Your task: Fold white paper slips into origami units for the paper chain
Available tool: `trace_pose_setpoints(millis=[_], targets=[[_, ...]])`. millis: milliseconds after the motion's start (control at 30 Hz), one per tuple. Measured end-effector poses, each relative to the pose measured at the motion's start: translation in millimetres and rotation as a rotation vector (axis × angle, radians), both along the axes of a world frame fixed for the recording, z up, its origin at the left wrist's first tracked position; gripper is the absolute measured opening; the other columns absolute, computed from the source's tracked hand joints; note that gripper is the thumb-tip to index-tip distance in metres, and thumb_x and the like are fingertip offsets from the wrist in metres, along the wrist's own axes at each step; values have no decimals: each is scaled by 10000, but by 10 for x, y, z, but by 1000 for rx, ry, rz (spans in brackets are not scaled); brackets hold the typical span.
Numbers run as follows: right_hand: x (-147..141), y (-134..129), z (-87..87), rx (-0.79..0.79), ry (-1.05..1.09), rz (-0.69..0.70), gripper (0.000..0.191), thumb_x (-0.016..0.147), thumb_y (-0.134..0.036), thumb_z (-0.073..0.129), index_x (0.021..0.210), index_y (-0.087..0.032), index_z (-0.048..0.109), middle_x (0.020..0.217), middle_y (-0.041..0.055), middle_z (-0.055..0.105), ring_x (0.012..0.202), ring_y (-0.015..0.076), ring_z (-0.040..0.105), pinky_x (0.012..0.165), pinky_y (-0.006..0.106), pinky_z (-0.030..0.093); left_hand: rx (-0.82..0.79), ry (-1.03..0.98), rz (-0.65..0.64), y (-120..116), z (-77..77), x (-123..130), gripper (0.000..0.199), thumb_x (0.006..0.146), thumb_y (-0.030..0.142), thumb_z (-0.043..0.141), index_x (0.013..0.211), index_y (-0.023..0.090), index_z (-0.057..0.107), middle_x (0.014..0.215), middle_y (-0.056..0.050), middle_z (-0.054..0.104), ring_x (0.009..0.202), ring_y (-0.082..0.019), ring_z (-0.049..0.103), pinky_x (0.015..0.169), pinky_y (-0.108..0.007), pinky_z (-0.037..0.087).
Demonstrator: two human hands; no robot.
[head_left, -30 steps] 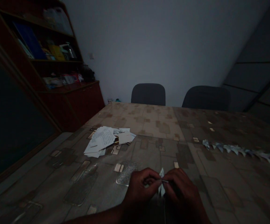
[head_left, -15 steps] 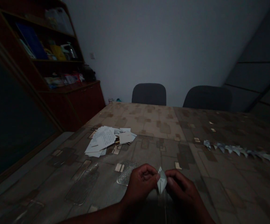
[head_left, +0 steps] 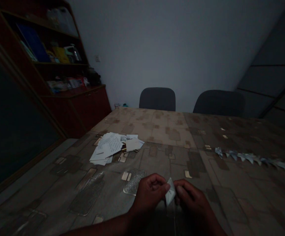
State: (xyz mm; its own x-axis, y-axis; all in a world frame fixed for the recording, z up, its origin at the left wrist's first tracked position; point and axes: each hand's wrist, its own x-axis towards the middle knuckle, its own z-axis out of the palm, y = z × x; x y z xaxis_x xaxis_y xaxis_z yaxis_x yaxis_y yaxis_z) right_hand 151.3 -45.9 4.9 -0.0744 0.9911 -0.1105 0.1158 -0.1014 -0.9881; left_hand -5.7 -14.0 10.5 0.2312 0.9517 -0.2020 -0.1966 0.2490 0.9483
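Between my two hands, over the near part of the table, is a small folded piece of pale paper (head_left: 170,194) with a pointed top. My left hand (head_left: 151,190) pinches its left edge between thumb and curled fingers. From the other side, my right hand (head_left: 191,198) grips the paper's right edge with thumb and forefinger. Farther off to the left lies a loose pile of paper sheets (head_left: 108,147), some with printed text. On the right of the table stands a row of several folded paper pieces (head_left: 252,158) with pointed shapes.
A patterned cloth covers the table (head_left: 157,121). Behind its far edge are two dark chairs (head_left: 157,98), one toward the right. A reddish-brown cabinet (head_left: 83,108) with filled shelves stands at the left, against a plain wall (head_left: 182,42).
The folded paper has turned and tilted slightly between my fingers, its top point leaning a little more to the right. Both hands stay nearly in place, and the pile and row are unmoved.
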Motion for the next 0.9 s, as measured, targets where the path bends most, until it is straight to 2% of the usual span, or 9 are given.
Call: trace_pose_setpoints(millis=[367, 633, 767, 900], targets=[[-20, 8, -74, 9, -30, -35, 270, 815, -448, 582, 791, -181, 600, 654, -25, 521, 611, 147, 474, 576, 241, 366, 44, 24, -51, -21, -86, -10, 296, 639, 372, 770, 641, 128, 602, 521, 35, 520, 483, -82, 440, 481, -187, 323], [-29, 7, -59, 123, -187, -81, 210, 816, -380, 553, 738, -186, 579, 609, -36, 488, 570, 141, 457, 524, 236, 350, 53, 56, -77, -53, -48, -16, 233, 643, 317, 749, 658, 122, 624, 540, 32, 525, 513, -85, 443, 501, -185, 324], [-13, 10, -70, 141, -249, -71, 199, 820, -364, 540, 722, -192, 563, 606, -36, 481, 578, 144, 453, 536, 242, 356, 49, 62, -89, -42, -64, -1, 212, 632, 289, 737, 673, 126, 609, 573, 15, 552, 549, -102, 474, 522, -194, 345], [-7, 22, -68, 167, -260, -32, 195, 830, -354, 522, 720, -194, 547, 628, -33, 479, 602, 149, 458, 561, 248, 369, 48, 118, -85, -23, -55, 13, 200, 636, 276, 713, 678, 131, 580, 557, 30, 522, 522, -89, 440, 503, -193, 321]])
